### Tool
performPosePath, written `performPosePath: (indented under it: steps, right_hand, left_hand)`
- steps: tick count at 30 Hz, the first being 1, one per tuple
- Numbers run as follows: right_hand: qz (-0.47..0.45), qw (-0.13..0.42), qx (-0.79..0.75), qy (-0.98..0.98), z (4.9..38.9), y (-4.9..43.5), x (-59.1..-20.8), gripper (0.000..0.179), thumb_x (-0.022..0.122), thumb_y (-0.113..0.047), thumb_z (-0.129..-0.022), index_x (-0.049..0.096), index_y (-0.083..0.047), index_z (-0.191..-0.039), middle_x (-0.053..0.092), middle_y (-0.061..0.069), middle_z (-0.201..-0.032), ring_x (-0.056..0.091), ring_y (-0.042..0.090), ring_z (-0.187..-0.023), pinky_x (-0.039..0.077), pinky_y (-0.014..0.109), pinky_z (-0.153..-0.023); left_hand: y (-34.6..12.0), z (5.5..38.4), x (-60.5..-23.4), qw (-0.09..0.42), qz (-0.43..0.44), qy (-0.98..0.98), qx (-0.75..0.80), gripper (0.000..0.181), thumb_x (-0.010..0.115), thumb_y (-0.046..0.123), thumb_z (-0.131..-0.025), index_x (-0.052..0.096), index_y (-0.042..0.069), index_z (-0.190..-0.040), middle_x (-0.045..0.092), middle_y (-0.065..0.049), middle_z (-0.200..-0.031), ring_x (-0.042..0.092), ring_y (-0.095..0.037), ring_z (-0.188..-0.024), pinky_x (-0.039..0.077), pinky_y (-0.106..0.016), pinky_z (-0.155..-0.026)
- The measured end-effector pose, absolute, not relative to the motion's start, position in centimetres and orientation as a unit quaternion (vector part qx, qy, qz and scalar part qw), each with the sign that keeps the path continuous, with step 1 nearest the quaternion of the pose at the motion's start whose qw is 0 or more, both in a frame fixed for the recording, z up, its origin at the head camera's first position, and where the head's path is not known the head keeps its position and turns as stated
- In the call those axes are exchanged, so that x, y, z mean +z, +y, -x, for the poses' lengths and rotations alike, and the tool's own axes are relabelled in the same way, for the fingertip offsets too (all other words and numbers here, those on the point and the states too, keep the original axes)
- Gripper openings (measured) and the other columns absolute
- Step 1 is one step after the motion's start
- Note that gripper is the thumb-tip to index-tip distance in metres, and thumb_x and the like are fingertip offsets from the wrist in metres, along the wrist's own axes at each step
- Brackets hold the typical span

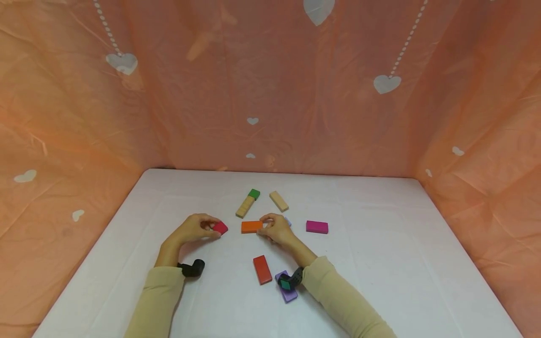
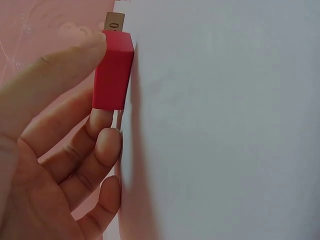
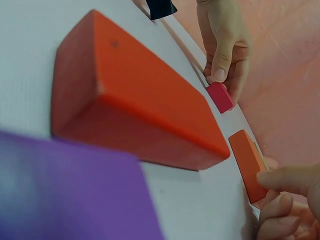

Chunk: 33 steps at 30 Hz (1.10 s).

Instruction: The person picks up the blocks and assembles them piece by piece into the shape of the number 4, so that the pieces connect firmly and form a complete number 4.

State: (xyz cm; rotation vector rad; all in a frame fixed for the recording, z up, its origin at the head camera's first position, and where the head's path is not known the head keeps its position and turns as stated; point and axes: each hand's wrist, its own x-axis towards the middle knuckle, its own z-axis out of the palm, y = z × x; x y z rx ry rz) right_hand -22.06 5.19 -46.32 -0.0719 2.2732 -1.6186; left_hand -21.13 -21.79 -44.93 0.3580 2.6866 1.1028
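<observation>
At the left, my left hand pinches a crimson block between thumb and fingers. The left wrist view shows the thumb on the near side of this crimson block, with the other fingers curled below. My right hand grips the right end of an orange block, thumb against its face in the right wrist view, where the orange block shows close to the table. Just past the right hand, a light blue block is mostly hidden.
Beyond the hands lie a plain wooden block and a wooden piece with a green block at its far end. A magenta block lies to the right. Nearer are a red block and a purple block, partly under the right wrist.
</observation>
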Motion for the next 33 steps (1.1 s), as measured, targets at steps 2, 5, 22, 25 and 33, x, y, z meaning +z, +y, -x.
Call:
performPosePath:
  steps: [2,5,22,25,33]
  right_hand:
    - [0.025,0.172,-0.568,0.805,22.1,5.2,-46.4,0.035,0.07,-0.002,-0.082,0.06,0.003,-0.115,0.043,-0.006,-0.052,0.036,0.004,-0.04,0.034,0.016,-0.041]
    - [0.025,0.171,-0.564,0.808,22.1,5.2,-46.5,0.034,0.071,-0.003,-0.082,0.061,0.002,-0.115,0.043,-0.007,-0.052,0.037,0.004,-0.041,0.034,0.016,-0.041]
    - [0.026,0.172,-0.562,0.809,22.2,5.3,-46.4,0.033,0.071,-0.003,-0.082,0.06,0.002,-0.112,0.044,-0.006,-0.05,0.037,0.004,-0.04,0.033,0.016,-0.042]
    - [0.025,0.168,-0.554,0.815,22.2,5.3,-46.3,0.033,0.07,-0.003,-0.083,0.059,0.002,-0.114,0.044,-0.006,-0.049,0.037,0.004,-0.04,0.033,0.016,-0.041]
    - [0.026,0.166,-0.55,0.818,22.1,5.1,-46.1,0.033,0.069,-0.004,-0.084,0.058,0.002,-0.115,0.044,-0.006,-0.049,0.037,0.004,-0.039,0.034,0.016,-0.041]
  left_hand:
    - [-21.7,21.2,-45.0,0.107,-0.119,0.914,0.374,0.045,0.08,0.02,-0.078,0.067,-0.005,-0.113,0.065,-0.013,-0.091,0.052,-0.014,-0.082,0.044,-0.024,-0.073]
    - [-21.4,21.2,-45.0,0.109,-0.11,0.914,0.376,0.045,0.08,0.021,-0.078,0.067,-0.004,-0.113,0.065,-0.012,-0.091,0.052,-0.015,-0.082,0.043,-0.025,-0.073]
    - [-19.9,21.4,-45.0,0.098,-0.084,0.918,0.374,0.044,0.077,0.022,-0.081,0.066,-0.003,-0.116,0.061,-0.009,-0.089,0.05,-0.017,-0.083,0.04,-0.026,-0.073]
    - [-19.8,21.5,-45.0,0.096,-0.08,0.919,0.375,0.043,0.077,0.021,-0.081,0.066,-0.003,-0.116,0.061,-0.008,-0.089,0.05,-0.017,-0.083,0.04,-0.026,-0.073]
    - [-19.3,21.8,-45.4,0.091,-0.071,0.921,0.372,0.041,0.075,0.021,-0.083,0.067,-0.003,-0.115,0.061,-0.009,-0.087,0.051,-0.017,-0.082,0.041,-0.026,-0.072]
